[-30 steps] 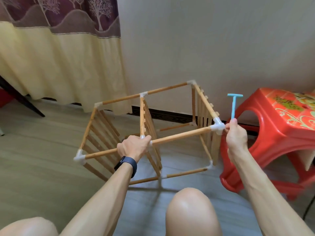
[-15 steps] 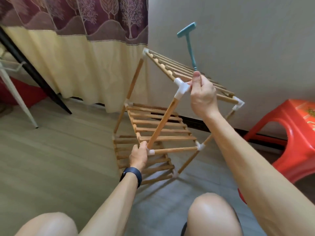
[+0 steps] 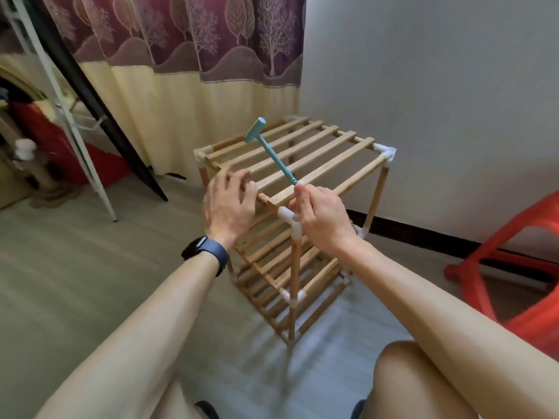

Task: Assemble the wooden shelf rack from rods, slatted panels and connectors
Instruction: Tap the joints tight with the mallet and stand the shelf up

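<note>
The wooden shelf rack [image 3: 320, 152] stands upright on the floor in front of me, with slatted panels at the top, middle and bottom and white connectors [image 3: 385, 153] at its corners. My left hand [image 3: 228, 204] lies with spread fingers on the near left edge of the top panel. My right hand [image 3: 322, 217] grips the handle of a small blue plastic mallet [image 3: 273, 154] right beside the near top corner connector [image 3: 289, 217]. The mallet head points up and away over the top slats.
A red plastic stool [image 3: 514, 246] stands to the right by the wall. A curtain [image 3: 187, 86] hangs behind the rack. A white metal stand [image 3: 78, 140] and a black leg [image 3: 102, 116] lean at the left. My knees are at the bottom of the view.
The rack has been turned from lying tilted to standing upright. My left hand let go of the rod and now rests flat on the top panel. The mallet tipped forward over the slats.
</note>
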Demonstrator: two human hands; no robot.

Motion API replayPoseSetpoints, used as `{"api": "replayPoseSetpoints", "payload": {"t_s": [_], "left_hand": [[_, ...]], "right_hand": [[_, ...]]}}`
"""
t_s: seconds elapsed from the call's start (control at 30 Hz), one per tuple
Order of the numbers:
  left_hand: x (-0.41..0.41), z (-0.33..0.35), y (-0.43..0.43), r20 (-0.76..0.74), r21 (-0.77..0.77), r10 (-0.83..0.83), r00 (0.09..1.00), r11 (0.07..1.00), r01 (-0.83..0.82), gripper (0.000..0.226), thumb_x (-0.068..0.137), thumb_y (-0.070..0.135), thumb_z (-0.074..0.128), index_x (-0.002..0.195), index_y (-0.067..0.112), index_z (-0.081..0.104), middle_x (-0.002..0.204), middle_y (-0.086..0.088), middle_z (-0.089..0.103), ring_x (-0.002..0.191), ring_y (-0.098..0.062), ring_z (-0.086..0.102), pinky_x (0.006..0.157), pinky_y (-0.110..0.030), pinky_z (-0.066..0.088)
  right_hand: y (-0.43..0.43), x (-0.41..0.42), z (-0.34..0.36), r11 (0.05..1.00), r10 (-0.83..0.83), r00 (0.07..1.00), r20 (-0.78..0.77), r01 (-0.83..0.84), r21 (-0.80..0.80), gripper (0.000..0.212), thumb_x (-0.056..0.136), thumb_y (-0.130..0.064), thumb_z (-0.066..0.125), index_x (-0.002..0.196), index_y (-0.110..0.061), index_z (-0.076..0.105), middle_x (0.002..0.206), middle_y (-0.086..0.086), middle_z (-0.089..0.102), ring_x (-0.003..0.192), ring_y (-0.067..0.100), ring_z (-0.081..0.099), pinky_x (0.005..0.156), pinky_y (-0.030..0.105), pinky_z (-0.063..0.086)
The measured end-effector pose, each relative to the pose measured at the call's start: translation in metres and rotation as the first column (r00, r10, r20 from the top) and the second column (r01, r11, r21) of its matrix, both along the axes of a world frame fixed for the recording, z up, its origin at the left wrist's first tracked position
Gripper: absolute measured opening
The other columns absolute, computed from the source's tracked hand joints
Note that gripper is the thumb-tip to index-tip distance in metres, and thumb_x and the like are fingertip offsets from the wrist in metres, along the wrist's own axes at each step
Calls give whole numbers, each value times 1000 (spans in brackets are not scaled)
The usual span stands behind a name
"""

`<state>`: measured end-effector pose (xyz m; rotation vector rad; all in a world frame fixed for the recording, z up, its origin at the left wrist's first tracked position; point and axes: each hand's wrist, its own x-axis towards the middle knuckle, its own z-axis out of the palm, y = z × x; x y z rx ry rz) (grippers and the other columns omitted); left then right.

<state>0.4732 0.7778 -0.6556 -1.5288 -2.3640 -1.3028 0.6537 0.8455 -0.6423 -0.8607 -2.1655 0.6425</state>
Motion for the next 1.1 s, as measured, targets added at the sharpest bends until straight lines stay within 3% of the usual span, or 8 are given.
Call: {"api": "replayPoseSetpoints", "payload": {"t_s": [0.1,0.3,0.4,0.5,0.67,0.97,1.03,1.1], "left_hand": [[1,-1,-11,-235,-112,-169,957,983,146,54,101,53,28,146,30,47,163,3,30,153,-18,14,123,-54,12],[13,-18,-16,-472,-54,-328,818,937,344,60,98,64,37,151,36,41,162,4,32,153,-14,18,122,-57,17],[19,-11,-5,-445,27,-325,834,927,375,56,98,66,38,147,39,43,148,4,53,149,-18,32,119,-59,25],[32,-6,9,-417,-12,-268,869,957,290,59,95,72,34,143,41,50,131,10,64,144,-17,37,117,-54,26],[77,4,39,-355,-163,-198,914,975,148,70,90,79,20,147,44,42,134,12,62,145,-15,32,120,-48,20],[93,9,58,-377,-252,-267,887,951,179,55,101,61,31,154,49,21,151,16,46,152,-14,17,121,-49,11],[94,11,58,-369,-255,-266,891,950,178,55,102,60,31,154,49,21,151,15,47,152,-14,17,122,-49,11],[97,13,58,-367,-258,-258,894,951,169,55,102,59,31,155,47,21,150,14,48,153,-15,16,122,-49,11]], "right_hand": [[-6,4,6,998,-10,996,-87,5,-61,49,109,-36,31,83,-18,68,81,-9,68,81,4,59,71,12,40],[-12,40,14,985,-162,967,-198,146,-90,46,108,-40,30,85,-23,65,81,-5,68,79,6,63,72,25,49],[-14,59,24,982,-182,963,-201,165,-96,45,108,-37,32,78,-17,59,73,-2,63,68,5,58,61,17,44],[-19,79,28,978,-198,977,-80,191,-83,43,108,-37,32,74,-16,49,65,-3,55,58,8,51,53,20,36],[-28,125,36,950,-312,927,209,307,57,41,106,-43,32,73,-21,45,65,-4,56,65,22,54,59,39,37],[-39,179,48,917,-367,752,548,391,77,43,105,-50,25,76,-23,42,68,-3,52,65,28,50,65,41,43],[-39,177,62,917,-393,772,500,368,154,40,106,-46,28,79,-22,45,63,-7,47,55,16,43,59,39,36],[-40,175,74,920,-385,885,263,347,181,38,107,-42,30,75,-25,42,59,-6,48,51,9,43,52,31,32]]}}
